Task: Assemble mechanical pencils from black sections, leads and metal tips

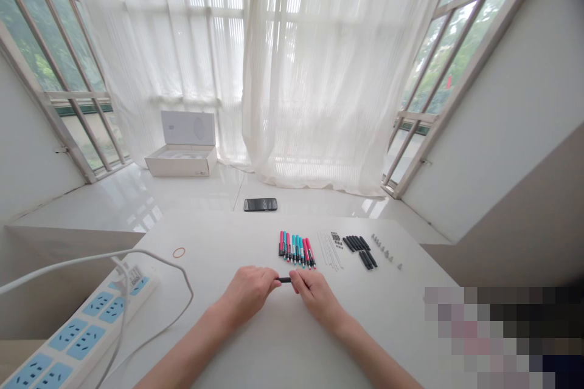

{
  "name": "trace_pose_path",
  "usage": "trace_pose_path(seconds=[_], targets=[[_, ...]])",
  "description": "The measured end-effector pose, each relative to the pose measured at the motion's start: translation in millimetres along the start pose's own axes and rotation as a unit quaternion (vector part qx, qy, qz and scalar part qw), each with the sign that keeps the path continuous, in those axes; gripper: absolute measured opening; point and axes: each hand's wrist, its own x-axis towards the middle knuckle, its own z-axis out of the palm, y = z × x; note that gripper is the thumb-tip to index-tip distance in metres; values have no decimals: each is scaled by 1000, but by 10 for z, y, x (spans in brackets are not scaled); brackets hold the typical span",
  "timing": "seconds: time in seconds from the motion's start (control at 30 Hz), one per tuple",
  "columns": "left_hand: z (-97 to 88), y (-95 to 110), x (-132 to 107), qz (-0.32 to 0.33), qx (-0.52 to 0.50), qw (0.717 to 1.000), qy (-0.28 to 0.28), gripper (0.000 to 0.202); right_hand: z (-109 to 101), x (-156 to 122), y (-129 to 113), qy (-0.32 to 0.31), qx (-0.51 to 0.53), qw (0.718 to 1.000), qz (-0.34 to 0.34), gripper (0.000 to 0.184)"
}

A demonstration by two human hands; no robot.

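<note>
A short black pen barrel (285, 280) lies level between my two hands over the white table. My left hand (252, 292) is closed around its left end. At the other end, the fingers of my right hand (314, 293) are pinched on the same piece, and they cover its tip. Just beyond my hands is a row of pink and teal pens (296, 248) with black parts. Thin white rods (329, 250) that look like refills lie to their right, beside tiny dark pieces (336, 237). Farther right are black barrels (356, 244) and a line of small grey pieces (384, 249).
A power strip (75, 331) with a white cable (155, 254) occupies the near left. An orange rubber band (179, 252) is close by. Toward the window are a black phone (260, 204) and an open white box (180, 166). The lower right corner is pixelated.
</note>
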Motion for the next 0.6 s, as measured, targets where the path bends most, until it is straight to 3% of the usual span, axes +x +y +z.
trace_pose_path(seconds=[0.13, 0.37, 0.6], targets=[[-18, 4, -10, -18, 7, 999, -33, 31, 5, -12, 20, 1, -32, 999, -28, 42], [-45, 47, -18, -54, 16, 995, -77, 17, 11, -36, 76, 4, -89, 993, -75, 36], [14, 56, -6, -29, 0, 998, -53, 25, -62, -71, 19, 15, -144, 981, -127, 22]])
